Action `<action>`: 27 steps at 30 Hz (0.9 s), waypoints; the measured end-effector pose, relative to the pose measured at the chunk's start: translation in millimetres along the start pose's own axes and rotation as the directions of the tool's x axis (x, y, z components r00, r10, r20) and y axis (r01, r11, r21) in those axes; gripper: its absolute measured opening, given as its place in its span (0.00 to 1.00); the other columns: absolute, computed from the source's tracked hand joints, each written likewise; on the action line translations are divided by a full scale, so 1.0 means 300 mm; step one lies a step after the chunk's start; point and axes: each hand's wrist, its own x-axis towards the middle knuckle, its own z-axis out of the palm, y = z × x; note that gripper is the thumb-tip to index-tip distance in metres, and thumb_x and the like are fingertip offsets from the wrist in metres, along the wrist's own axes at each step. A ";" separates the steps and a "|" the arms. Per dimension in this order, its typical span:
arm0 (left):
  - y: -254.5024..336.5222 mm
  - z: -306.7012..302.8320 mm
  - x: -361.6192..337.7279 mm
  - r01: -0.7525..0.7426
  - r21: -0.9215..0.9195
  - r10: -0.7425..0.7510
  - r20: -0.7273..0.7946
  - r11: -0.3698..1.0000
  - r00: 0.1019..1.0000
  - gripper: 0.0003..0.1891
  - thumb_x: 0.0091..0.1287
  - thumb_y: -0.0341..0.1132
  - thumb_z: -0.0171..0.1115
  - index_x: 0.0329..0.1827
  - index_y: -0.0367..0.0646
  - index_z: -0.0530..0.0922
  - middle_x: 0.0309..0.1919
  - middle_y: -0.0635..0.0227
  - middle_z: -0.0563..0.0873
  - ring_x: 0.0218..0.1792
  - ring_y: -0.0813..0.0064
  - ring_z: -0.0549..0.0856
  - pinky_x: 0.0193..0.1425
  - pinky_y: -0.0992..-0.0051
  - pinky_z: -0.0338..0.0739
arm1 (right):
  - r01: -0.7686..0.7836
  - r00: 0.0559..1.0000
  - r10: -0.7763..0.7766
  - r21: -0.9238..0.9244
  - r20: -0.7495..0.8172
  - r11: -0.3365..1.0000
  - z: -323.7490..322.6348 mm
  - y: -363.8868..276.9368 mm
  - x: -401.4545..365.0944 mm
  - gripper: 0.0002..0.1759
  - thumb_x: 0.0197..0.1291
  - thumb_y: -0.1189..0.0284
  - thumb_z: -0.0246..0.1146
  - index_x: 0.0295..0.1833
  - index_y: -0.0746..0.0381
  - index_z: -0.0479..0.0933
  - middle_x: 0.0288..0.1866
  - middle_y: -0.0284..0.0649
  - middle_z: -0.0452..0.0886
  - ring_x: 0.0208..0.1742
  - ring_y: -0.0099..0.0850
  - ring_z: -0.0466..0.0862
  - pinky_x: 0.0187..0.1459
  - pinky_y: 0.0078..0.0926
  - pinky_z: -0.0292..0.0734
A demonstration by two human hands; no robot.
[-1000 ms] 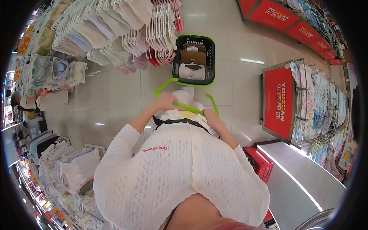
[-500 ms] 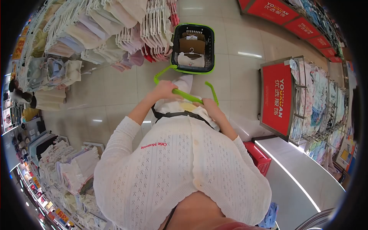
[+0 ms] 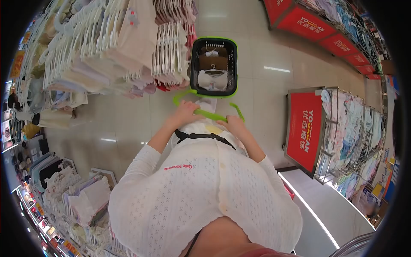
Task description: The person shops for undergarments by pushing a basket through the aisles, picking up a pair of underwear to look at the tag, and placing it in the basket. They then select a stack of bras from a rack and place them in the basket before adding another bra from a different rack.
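Note:
My left hand (image 3: 186,113) is wrapped around the left part of a bright green basket handle (image 3: 209,115). My right hand (image 3: 234,126) grips the same bar farther right. In front of me, a black shopping basket (image 3: 235,68) with a green rim stands on the tiled floor. A white bra (image 3: 212,80) on a clear hanger lies in its near part. Behind the bra are brown pieces (image 3: 214,62) with a small white tag; their kind I cannot make out.
Close on the left, a rack of pale children's-looking garments (image 3: 98,55) on white hangers crowds the basket's side. To the right stands a wire rack of clothes (image 3: 349,137) with a red sign panel (image 3: 305,132). Folded clothes (image 3: 87,197) fill a lower-left display.
The racks on both sides have slid down in the view, and the left garments look larger and nearer. The basket sits slightly lower in view. Both hands keep their hold on the handle.

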 end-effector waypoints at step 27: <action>-0.127 -0.303 0.605 0.172 -0.359 -0.119 0.166 0.917 0.979 0.25 0.52 0.57 0.58 0.38 0.43 0.77 0.33 0.56 0.81 0.38 0.57 0.80 0.40 0.63 0.73 | 0.092 0.986 -0.074 -0.113 0.152 0.989 -0.626 0.039 0.620 0.33 0.43 0.41 0.62 0.39 0.61 0.80 0.28 0.48 0.79 0.33 0.42 0.80 0.36 0.37 0.72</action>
